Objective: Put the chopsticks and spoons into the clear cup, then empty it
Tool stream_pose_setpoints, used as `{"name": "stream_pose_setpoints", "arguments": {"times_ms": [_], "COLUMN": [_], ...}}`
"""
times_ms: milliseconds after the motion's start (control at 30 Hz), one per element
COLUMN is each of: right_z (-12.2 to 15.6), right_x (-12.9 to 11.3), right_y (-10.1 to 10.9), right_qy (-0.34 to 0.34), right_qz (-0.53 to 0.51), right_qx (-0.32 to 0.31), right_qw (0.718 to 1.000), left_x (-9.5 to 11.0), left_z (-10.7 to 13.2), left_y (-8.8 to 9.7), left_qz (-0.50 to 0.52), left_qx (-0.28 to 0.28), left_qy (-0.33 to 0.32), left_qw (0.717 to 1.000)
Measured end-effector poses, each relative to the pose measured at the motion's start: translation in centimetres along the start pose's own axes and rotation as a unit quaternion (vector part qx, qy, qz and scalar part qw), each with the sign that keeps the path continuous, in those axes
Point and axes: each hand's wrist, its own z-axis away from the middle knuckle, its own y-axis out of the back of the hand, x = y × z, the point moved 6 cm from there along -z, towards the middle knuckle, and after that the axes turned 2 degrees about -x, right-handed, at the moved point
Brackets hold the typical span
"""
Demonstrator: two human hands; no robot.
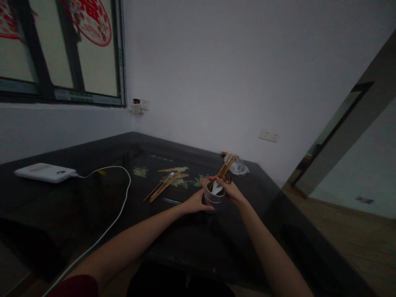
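My left hand point(197, 202) is wrapped round the side of a grey cylindrical holder point(213, 201) on the dark table. A white spoon point(217, 188) leans inside its mouth. From the same opening rises a bundle of wooden chopsticks point(227, 166), tilted up to the right, and my right hand point(229, 188) has its fingers closed on them at the rim. To the left, more chopsticks point(163, 189) lie on the table beside a metal spoon point(172, 175). Behind my right hand is a brown object point(228, 178), mostly hidden.
A crumpled clear plastic bag point(239, 166) lies by the wall behind the holder. At the far left sits a white power bank point(45, 172), its white cable point(126, 198) curving across the table towards my left arm. The table point(148, 144) has printed leaf and bird patterns.
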Motion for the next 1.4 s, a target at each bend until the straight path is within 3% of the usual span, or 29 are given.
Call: {"name": "stream_pose_setpoints", "arguments": {"times_ms": [333, 700, 1000, 1133, 1200, 1267, 1333, 1400], "right_z": [-0.8, -1.2, -1.6, -1.6, -1.5, -1.5, -1.5, -1.7], "right_x": [-2.1, -5.0, -8.2, -10.0, -10.9, -11.7, -12.3, -12.4], "right_y": [0.3, -0.5, -1.5, -1.9, -2.3, -2.9, -3.8, -5.0], "right_qy": [0.080, 0.137, 0.200, 0.220, 0.228, 0.241, 0.256, 0.263], "right_qz": [0.120, 0.046, -0.040, -0.062, -0.069, -0.073, -0.080, -0.093], "right_qx": [0.050, 0.093, 0.136, 0.158, 0.160, 0.157, 0.158, 0.162], "right_qw": [0.988, 0.985, 0.969, 0.961, 0.958, 0.955, 0.950, 0.946], "left_x": [-1.0, -1.4, -0.5, -0.2, 0.5, 2.0, 4.5, 7.6], "left_z": [-0.1, -0.1, 0.3, 0.1, -0.2, -0.5, -0.3, 0.2], "left_y": [-0.1, 0.0, 0.0, 0.1, 0.9, 2.6, 5.1, 6.6], "left_qz": [0.025, 0.014, 0.005, -0.003, -0.010, -0.022, -0.063, -0.159], "left_qx": [-0.005, -0.004, -0.015, -0.024, -0.011, 0.036, 0.126, 0.165], "left_qy": [0.013, 0.017, 0.011, -0.022, -0.047, -0.067, -0.095, -0.139], "left_qw": [1.000, 1.000, 1.000, 0.999, 0.999, 0.997, 0.985, 0.963]}}
